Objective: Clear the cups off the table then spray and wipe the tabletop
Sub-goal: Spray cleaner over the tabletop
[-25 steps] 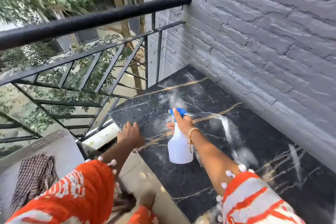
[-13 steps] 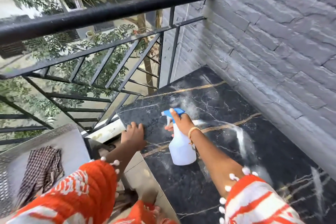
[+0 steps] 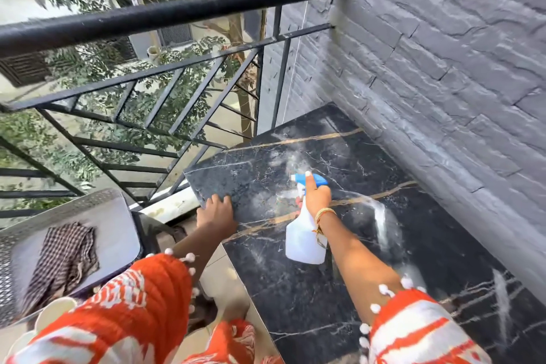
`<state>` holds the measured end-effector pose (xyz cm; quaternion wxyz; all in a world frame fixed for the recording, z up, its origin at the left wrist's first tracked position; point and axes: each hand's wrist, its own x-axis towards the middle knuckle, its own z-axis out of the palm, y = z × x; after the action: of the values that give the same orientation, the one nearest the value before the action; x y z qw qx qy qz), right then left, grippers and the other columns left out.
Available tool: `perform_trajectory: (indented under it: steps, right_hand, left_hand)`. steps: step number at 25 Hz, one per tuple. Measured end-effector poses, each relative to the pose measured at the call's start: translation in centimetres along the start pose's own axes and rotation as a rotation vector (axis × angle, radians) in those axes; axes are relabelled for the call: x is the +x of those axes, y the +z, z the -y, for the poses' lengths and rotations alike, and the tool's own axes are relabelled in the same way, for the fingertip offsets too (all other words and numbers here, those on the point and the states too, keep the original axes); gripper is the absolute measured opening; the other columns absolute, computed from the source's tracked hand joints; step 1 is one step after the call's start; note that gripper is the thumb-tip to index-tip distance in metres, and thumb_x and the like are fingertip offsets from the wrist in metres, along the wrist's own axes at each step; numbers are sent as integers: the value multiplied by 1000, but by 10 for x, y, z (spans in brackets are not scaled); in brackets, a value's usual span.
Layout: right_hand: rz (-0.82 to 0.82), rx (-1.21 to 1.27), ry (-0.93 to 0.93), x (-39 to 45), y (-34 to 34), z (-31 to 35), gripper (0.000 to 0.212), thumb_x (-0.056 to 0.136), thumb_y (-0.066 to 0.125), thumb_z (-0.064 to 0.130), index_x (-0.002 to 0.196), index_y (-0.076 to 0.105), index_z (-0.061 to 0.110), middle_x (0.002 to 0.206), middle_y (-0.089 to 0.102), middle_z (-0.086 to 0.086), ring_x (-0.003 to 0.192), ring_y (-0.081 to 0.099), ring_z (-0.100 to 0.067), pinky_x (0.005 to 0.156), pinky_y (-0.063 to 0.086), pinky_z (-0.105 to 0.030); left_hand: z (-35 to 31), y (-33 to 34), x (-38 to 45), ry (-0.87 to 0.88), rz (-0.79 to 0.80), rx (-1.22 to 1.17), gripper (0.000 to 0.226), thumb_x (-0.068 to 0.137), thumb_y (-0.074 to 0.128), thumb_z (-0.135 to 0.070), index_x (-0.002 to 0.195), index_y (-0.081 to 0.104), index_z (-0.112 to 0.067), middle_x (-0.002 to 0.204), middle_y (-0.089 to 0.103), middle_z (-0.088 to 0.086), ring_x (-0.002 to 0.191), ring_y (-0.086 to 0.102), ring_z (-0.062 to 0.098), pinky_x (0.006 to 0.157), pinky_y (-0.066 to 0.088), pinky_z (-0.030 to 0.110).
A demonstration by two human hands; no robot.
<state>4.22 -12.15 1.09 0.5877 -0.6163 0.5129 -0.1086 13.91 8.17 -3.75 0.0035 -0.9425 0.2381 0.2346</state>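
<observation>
A black marble tabletop [image 3: 339, 289] with gold and white veins runs along the grey wall. No cups are on it. My right hand [image 3: 316, 196] grips the neck of a white spray bottle [image 3: 302, 241] with a blue nozzle, held above the table and aimed at its far left corner. A faint mist hangs ahead of the nozzle. My left hand [image 3: 217, 211] rests on the table's left edge with its fingers laid over the top. A checked cloth [image 3: 63, 257] lies on a grey chair seat at the left.
A black metal railing [image 3: 165, 18] closes the far side, with trees beyond it. A grey stone wall [image 3: 443, 68] borders the table on the right. The grey chair [image 3: 118, 233] stands left of the table.
The view has swung left and the bottle's nozzle now points more toward the table's far left corner. My left hand stays on the table edge.
</observation>
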Motion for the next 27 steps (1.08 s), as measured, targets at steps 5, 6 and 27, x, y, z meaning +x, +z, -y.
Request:
perform_trajectory:
  steps: [5,6,27]
  right_hand:
    - [-21,-39,-35,-4,-20,13,43,98,46,47,89,63,9,66,62,-9,66,66,-30,61,56,-35]
    - [-31,-64,-51,0,-26,14,42,98,45,46,89,61,8,71,61,-10,70,65,-29,65,54,-31]
    - [-7,45,90,51,-46,17,49,79,75,47,92,66,0,68,67,-9,50,61,-17,70,58,-44]
  left_hand:
    - [-11,-5,2,69,-6,17,50,85,59,-38,126,43,-13,125,47,12,120,48,30,94,44,48]
    - [-15,-6,3,83,-7,21,50,86,59,-39,126,43,-13,125,47,12,120,48,29,95,43,48]
    - [-68,-20,56,236,109,63,95,70,73,-62,139,30,-13,151,22,19,138,29,37,107,35,57]
